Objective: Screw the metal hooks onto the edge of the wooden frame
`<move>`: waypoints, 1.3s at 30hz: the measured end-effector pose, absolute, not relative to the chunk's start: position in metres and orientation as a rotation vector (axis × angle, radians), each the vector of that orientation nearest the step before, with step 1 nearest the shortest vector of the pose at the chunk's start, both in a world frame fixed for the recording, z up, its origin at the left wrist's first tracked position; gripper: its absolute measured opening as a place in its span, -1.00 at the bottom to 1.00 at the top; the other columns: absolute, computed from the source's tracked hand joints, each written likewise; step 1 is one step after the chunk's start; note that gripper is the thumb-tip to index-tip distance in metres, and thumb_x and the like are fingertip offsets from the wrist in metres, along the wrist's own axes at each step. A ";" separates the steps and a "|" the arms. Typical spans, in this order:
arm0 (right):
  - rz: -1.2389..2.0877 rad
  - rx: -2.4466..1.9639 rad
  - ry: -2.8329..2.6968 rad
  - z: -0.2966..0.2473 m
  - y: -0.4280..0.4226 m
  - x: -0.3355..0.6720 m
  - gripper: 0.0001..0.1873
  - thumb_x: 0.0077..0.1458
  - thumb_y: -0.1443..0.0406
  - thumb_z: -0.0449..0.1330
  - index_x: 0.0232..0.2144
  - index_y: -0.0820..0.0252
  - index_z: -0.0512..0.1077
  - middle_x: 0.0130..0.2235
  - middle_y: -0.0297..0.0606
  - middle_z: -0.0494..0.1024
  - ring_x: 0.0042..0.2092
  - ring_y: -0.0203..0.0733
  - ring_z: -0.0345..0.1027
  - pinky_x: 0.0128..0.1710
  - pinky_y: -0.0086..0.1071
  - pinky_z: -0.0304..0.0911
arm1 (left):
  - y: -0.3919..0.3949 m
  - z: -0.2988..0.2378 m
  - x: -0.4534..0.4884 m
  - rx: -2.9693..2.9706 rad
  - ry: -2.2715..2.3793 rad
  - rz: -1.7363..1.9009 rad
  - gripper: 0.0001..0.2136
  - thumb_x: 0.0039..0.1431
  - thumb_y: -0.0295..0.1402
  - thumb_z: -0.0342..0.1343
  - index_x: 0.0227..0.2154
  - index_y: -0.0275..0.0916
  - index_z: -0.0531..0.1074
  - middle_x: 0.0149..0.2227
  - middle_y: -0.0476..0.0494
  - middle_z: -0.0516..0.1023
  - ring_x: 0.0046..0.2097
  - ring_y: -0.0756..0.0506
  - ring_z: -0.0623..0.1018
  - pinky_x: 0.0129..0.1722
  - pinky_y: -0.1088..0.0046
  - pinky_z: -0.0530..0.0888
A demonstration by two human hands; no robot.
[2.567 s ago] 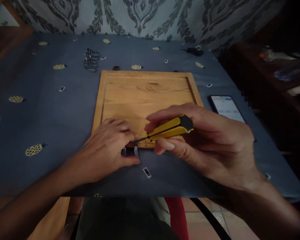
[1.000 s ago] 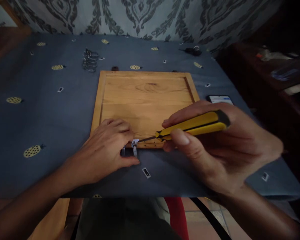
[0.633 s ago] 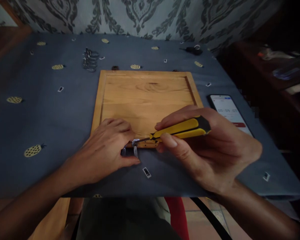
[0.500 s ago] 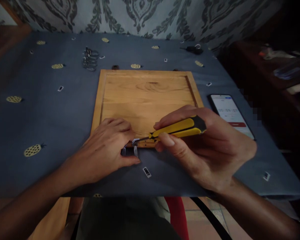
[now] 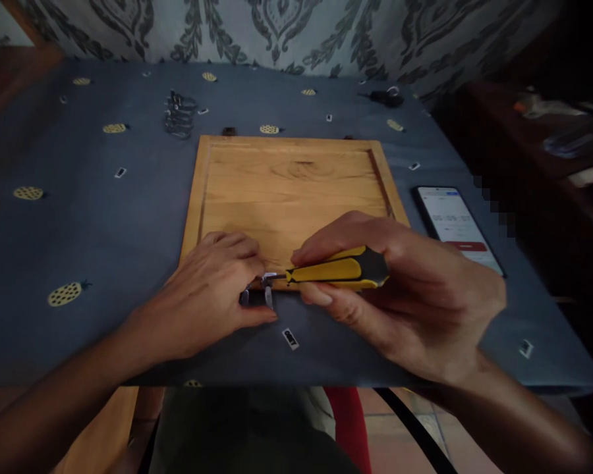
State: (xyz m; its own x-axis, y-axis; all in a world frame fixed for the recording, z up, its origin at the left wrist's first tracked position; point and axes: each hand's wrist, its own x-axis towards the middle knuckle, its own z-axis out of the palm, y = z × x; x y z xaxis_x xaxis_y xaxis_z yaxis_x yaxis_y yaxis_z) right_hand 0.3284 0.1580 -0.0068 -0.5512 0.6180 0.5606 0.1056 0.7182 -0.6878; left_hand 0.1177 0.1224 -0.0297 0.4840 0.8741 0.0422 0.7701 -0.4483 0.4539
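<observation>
My right hand (image 5: 395,289) grips a screwdriver (image 5: 331,268) by its yellow and black handle. The shaft points left, with its tip at a small metal hook-like fitting (image 5: 268,296) on the near edge of a wooden board (image 5: 296,191). Fingers of my left hand (image 5: 212,296) are closed around this fitting, the thumb below it and the other fingers over the board's edge. Part of the fitting is hidden by that hand. The board lies flat, its raised frame surrounding a recessed panel.
Several similar metal fittings (image 5: 179,115) lie in a cluster at the back left. A phone (image 5: 457,224) with a lit screen rests right of the board. A dark tool-like object (image 5: 385,97) is at the back right. Pineapple-patterned blue cloth (image 5: 99,237) covers the table.
The screwdriver's handle has turned and shifted slightly left, now lying more nearly level, and my right fingers have moved with it. My left hand stays in place on the fitting.
</observation>
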 end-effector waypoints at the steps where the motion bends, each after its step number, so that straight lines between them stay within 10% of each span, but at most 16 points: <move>1: 0.781 -0.544 -2.078 -0.005 0.157 0.329 -0.77 0.17 0.36 0.38 -0.12 0.03 0.53 -0.23 -0.32 0.63 -0.26 -0.16 0.55 -0.33 -0.31 0.47 | 0.122 -0.030 0.117 2.362 1.374 0.395 -0.75 0.16 -0.20 0.37 -0.40 -0.23 0.44 -0.22 -0.13 0.55 -0.09 -0.25 0.54 -0.04 0.11 0.44; 39: 0.934 -0.391 -2.319 0.009 0.188 0.334 -0.60 0.23 0.38 0.28 0.02 -0.24 0.56 -0.24 -0.40 0.68 -0.33 -0.21 0.61 -0.28 -0.38 0.54 | 0.121 -0.036 0.117 2.376 1.347 0.423 -0.77 0.11 -0.21 0.42 -0.37 -0.23 0.53 -0.25 -0.06 0.50 -0.11 -0.20 0.50 -0.04 0.19 0.39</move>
